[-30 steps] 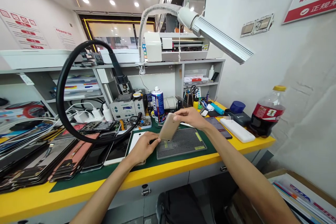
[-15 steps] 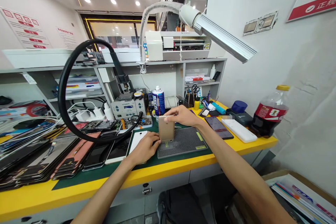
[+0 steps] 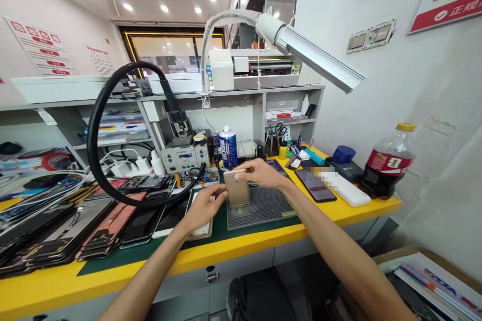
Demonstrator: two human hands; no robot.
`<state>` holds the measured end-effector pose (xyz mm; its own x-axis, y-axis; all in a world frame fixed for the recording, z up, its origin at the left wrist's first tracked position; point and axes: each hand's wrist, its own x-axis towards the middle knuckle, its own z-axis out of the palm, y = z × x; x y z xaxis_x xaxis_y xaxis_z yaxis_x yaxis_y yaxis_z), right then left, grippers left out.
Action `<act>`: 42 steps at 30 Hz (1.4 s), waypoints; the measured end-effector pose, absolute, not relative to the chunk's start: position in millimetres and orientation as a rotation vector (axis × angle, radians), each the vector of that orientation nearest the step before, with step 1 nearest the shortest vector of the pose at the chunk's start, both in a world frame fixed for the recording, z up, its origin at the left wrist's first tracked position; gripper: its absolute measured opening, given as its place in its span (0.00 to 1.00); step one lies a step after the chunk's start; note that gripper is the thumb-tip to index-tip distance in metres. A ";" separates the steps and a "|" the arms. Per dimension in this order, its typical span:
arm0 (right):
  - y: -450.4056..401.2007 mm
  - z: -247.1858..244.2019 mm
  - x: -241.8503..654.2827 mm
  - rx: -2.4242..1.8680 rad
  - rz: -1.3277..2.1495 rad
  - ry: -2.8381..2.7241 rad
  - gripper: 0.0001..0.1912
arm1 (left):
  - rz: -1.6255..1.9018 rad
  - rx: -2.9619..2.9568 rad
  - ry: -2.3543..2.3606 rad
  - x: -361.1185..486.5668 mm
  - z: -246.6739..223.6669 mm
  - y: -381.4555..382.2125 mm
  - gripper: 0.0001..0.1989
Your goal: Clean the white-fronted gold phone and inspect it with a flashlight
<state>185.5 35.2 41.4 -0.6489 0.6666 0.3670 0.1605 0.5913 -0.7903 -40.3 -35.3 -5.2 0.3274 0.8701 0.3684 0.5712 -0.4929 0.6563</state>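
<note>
A gold phone [image 3: 237, 191] stands upright on the grey perforated mat [image 3: 269, 213], its back facing me. My right hand [image 3: 259, 173] is closed on its top edge, thumb on the back. On the phone's left edge, the thumb and fingers of my left hand [image 3: 206, 204] are closed in a pinch; part of these fingers is hidden. A phone with a white face [image 3: 199, 230] lies partly under my left hand. Just behind the gold phone stands a blue spray can [image 3: 228, 148].
Stacked phone screens [image 3: 71, 228] cover the left of the yellow-edged bench. A thick black hose [image 3: 92, 135] loops up from the grey soldering station [image 3: 184, 157]. To the right lie a dark phone [image 3: 315, 185] and a white slab [image 3: 348, 190], beside a cola bottle [image 3: 389, 160].
The gold phone has tilted slightly and shifted a little left. My left hand has risen from low beside it to its left edge. My right hand keeps its hold on top.
</note>
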 end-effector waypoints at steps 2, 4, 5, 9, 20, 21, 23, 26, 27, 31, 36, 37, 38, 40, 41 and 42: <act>34.8 40.3 186.2 -0.646 0.983 -2.125 0.22 | 1.033 2.177 1.267 -41.3 5.9 -35.2 0.18; 34.1 39.9 186.8 -0.641 0.991 -2.100 0.23 | 1.065 2.172 1.270 -42.0 14.1 -33.5 0.18; 34.0 39.9 187.0 -0.640 0.997 -2.091 0.23 | 1.071 2.173 1.270 -42.3 16.6 -32.2 0.18; 36.6 40.2 187.1 -0.648 1.011 -2.083 0.23 | 1.051 2.187 1.251 -42.2 18.6 -25.2 0.18; 50.2 46.9 188.0 -0.636 1.118 -2.107 0.23 | 1.099 2.183 1.160 -34.7 40.7 -6.5 0.16; 51.7 45.5 187.6 -0.641 1.129 -2.100 0.24 | 1.124 2.178 1.157 -33.8 39.5 -5.7 0.16; 55.1 41.9 186.1 -0.646 1.149 -2.086 0.25 | 1.186 2.162 1.160 -32.7 34.5 -4.0 0.16; 59.3 36.8 183.0 -0.645 1.169 -2.060 0.25 | 1.282 2.119 1.178 -32.4 25.3 -0.9 0.15; 60.1 35.6 182.1 -0.645 1.173 -2.050 0.25 | 1.304 2.103 1.183 -32.4 22.8 0.0 0.15; 60.8 33.0 181.0 -0.649 1.185 -2.009 0.24 | 1.346 2.054 1.190 -31.6 17.4 2.5 0.15; 60.3 31.0 183.3 -0.652 1.207 -1.964 0.23 | 1.392 2.025 1.198 -27.1 14.1 4.6 0.14; 60.7 30.4 183.8 -0.653 1.212 -1.958 0.23 | 1.399 2.026 1.191 -25.8 13.5 4.7 0.14; 61.2 29.7 184.2 -0.654 1.217 -1.952 0.23 | 1.409 2.028 1.180 -24.3 13.1 4.6 0.14; 61.8 28.2 185.0 -0.656 1.227 -1.942 0.24 | 1.433 2.039 1.154 -21.2 12.3 3.3 0.13; 61.6 27.5 185.3 -0.654 1.230 -1.937 0.24 | 1.445 2.048 1.142 -19.9 11.8 2.1 0.13; 60.8 26.7 185.6 -0.650 1.229 -1.933 0.24 | 1.453 2.059 1.130 -18.8 11.1 0.7 0.13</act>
